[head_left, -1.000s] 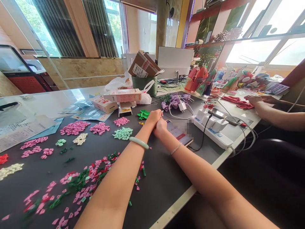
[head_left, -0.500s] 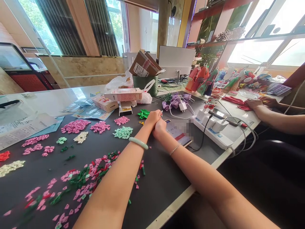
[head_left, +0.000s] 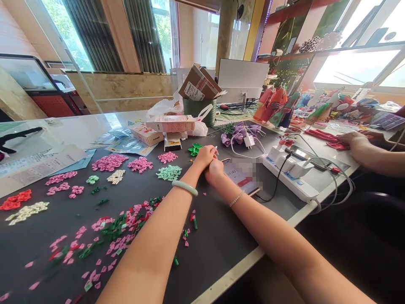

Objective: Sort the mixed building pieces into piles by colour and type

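My left hand (head_left: pixel 205 157) and my right hand (head_left: pixel 215 170) are pressed together above the dark table mat, fingers closed and mostly hidden from me. A small pale bit shows at the fingertips; whether it is a nail or a held piece I cannot make out. A tablet or phone (head_left: pixel 239 174) with a lit timer lies just right of them. Green plastic pieces (head_left: pixel 195 149) sit just beyond my left hand. Left of my arms are sorted piles of pink pieces (head_left: pixel 109 162), mint pieces (head_left: pixel 169 172) and cream pieces (head_left: pixel 28 213), with mixed pink and green pieces (head_left: pixel 115 228) scattered nearer.
A white power strip (head_left: pixel 289 179) with cables stands at the right edge. Purple flowers (head_left: pixel 242 133), small boxes (head_left: pixel 172 124) and a green bin (head_left: pixel 200 110) holding cardboard are behind. Another person's hand (head_left: pixel 354 141) is on red material at far right.
The view has turned slightly left, so the table's contents appear further right. My hands stay together in nearly the same pose.
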{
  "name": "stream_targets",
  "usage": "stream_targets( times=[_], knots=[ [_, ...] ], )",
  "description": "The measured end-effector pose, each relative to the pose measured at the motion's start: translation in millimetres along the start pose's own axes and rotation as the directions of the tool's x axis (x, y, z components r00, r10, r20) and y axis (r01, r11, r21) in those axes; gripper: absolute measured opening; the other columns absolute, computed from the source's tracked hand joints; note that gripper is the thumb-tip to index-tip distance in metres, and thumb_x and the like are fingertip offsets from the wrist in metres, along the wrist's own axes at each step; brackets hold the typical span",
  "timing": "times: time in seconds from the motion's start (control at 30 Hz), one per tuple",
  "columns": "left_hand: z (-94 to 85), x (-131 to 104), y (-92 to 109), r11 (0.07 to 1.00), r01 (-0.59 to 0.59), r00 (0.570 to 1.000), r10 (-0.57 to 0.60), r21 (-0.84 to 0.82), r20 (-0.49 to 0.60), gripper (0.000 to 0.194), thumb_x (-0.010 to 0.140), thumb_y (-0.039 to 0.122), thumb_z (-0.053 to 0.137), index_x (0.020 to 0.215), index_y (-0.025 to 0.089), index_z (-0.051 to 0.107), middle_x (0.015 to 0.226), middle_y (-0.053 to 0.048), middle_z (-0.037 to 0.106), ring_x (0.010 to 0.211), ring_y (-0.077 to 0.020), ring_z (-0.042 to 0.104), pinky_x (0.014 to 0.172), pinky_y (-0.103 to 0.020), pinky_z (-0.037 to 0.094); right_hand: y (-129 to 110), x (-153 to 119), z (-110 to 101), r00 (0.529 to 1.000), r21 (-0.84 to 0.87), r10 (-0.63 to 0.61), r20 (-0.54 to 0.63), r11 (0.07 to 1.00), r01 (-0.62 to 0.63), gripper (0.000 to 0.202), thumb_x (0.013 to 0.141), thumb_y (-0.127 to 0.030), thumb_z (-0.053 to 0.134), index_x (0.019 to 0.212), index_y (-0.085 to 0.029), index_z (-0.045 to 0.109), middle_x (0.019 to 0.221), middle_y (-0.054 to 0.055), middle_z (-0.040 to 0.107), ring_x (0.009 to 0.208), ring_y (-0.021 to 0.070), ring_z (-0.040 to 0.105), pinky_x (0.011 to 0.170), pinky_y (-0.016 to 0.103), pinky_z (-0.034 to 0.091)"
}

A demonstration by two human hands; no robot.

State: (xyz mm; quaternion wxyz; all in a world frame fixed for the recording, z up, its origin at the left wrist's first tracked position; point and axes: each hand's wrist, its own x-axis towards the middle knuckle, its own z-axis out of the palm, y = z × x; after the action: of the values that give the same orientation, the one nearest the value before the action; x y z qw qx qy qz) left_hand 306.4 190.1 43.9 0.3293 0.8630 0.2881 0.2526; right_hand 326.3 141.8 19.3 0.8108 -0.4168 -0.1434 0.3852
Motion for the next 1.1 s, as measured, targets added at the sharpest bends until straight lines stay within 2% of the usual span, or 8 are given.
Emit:
stream_targets(
  times=[0.23, 0.47, 0.67, 0.8, 0.93, 1.03, 1.1],
  knots=[
    [-6.5, 0, -1, 0.989, 0.083, 0.997, -0.083, -0.125, 0.009, 0.030, 0.092, 0.035, 0.057, 0.114, 0.015, 0.057, 0.112, -0.009, 0.060, 0.095, -0.0204, 0.061, 0.082, -0.040, 0.054, -8, -9, 6, 0.988, 0.084, 0.133, -0.075, 0.988, -0.127, 0.024, 0.092, -0.031, 0.055, 0.110, -0.014, 0.058, 0.102, 0.005, 0.063, 0.080, 0.0135, 0.062, 0.067, 0.030, 0.055],
    [-15.6, 2, 2, 0.951, 0.174, 0.984, -0.177, -0.254, 0.011, 0.031, 0.091, 0.035, 0.057, 0.114, 0.014, 0.056, 0.111, -0.008, 0.060, 0.093, -0.0200, 0.062, 0.079, -0.039, 0.055, -7, -13, 8, 0.980, 0.092, 0.179, -0.084, 0.981, -0.171, 0.031, 0.092, -0.033, 0.056, 0.117, -0.015, 0.056, 0.114, 0.008, 0.060, 0.093, 0.0184, 0.062, 0.078, 0.038, 0.054],
    [-16.9, 0, -1, 0.922, 0.173, 0.977, -0.205, -0.347, -0.055, 0.030, 0.092, 0.036, 0.057, 0.113, 0.014, 0.057, 0.108, -0.008, 0.061, 0.090, -0.0191, 0.062, 0.077, -0.038, 0.055, -10, -8, 6, 0.974, 0.086, 0.197, -0.111, 0.978, -0.188, 0.032, 0.092, -0.033, 0.056, 0.119, -0.016, 0.055, 0.116, 0.009, 0.059, 0.096, 0.0194, 0.061, 0.080, 0.039, 0.053],
    [-19.2, 0, -5, 0.915, 0.143, 0.971, -0.203, -0.377, -0.127, 0.030, 0.092, 0.036, 0.056, 0.112, 0.014, 0.057, 0.106, -0.007, 0.062, 0.087, -0.0183, 0.062, 0.075, -0.036, 0.056, -12, -4, 4, 0.968, 0.073, 0.223, -0.112, 0.974, -0.216, 0.032, 0.092, -0.033, 0.056, 0.119, -0.016, 0.056, 0.116, 0.009, 0.059, 0.096, 0.0193, 0.061, 0.080, 0.039, 0.053],
    [-26.2, 1, -9, 0.937, 0.075, 0.951, -0.170, -0.341, -0.259, 0.028, 0.092, 0.036, 0.056, 0.108, 0.013, 0.058, 0.100, -0.006, 0.063, 0.083, -0.0167, 0.063, 0.072, -0.034, 0.056, -19, 0, 1, 0.960, 0.076, 0.243, -0.138, 0.969, -0.234, 0.034, 0.092, -0.034, 0.056, 0.120, -0.016, 0.055, 0.118, 0.009, 0.058, 0.099, 0.0203, 0.060, 0.082, 0.041, 0.053],
    [-37.4, -1, -10, 0.967, 0.015, 0.924, -0.110, -0.253, -0.366, 0.028, 0.093, 0.037, 0.054, 0.107, 0.013, 0.059, 0.098, -0.006, 0.063, 0.081, -0.0161, 0.063, 0.072, -0.034, 0.056, -27, 1, -1, 0.956, 0.082, 0.251, -0.151, 0.967, -0.241, 0.034, 0.092, -0.034, 0.056, 0.120, -0.016, 0.055, 0.118, 0.009, 0.058, 0.098, 0.0201, 0.061, 0.081, 0.040, 0.053],
    [-51.5, -8, -11, 0.987, -0.026, 0.904, -0.045, -0.159, -0.425, 0.028, 0.094, 0.038, 0.052, 0.106, 0.013, 0.059, 0.096, -0.006, 0.064, 0.081, -0.0160, 0.063, 0.073, -0.034, 0.056, -33, 0, -1, 0.955, 0.082, 0.257, -0.148, 0.966, -0.247, 0.033, 0.092, -0.033, 0.056, 0.119, -0.016, 0.055, 0.117, 0.009, 0.059, 0.097, 0.0196, 0.061, 0.080, 0.039, 0.053]
  ],
)
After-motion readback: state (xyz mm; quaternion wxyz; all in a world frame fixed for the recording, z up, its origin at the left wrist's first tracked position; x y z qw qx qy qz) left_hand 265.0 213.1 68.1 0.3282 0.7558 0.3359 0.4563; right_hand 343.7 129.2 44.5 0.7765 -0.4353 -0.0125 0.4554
